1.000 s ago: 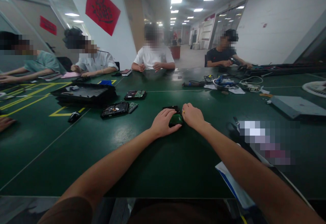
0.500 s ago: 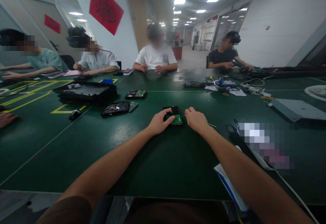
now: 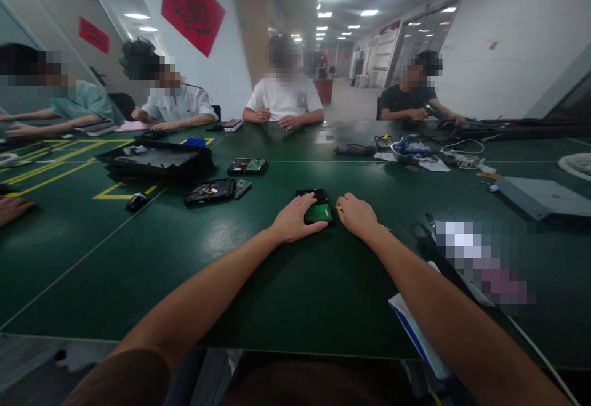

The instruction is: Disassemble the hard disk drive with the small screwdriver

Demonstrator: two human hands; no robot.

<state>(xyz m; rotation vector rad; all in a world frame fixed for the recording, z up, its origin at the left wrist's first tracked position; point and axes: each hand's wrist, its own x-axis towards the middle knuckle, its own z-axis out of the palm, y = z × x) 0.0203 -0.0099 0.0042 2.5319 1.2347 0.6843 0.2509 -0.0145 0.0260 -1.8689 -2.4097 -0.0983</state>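
Note:
A hard drive (image 3: 319, 212) with a green circuit board lies on the green table in front of me. My left hand (image 3: 300, 218) grips it from the left, thumb along the near edge and fingers over the far part, hiding its left side. Just right of the drive, apart from it, my right hand (image 3: 356, 214) is closed around what looks like a slim screwdriver (image 3: 340, 207). A bit of yellow shows at its fingertips, and a thin shaft sticks out behind the wrist; the rest is covered by the fingers.
Left of the drive lie another opened hard drive (image 3: 210, 192), a loose circuit board (image 3: 242, 188), a third drive (image 3: 248, 166) and a black tray (image 3: 154, 162). Cables (image 3: 409, 149), a flat grey box (image 3: 542, 198) and a blue-white packet (image 3: 418, 332) lie rightward. Several people sit around the table.
My left thumb has slid off the circuit board to the near edge of the drive, so more green board shows. My right hand stays about where it was, still closed.

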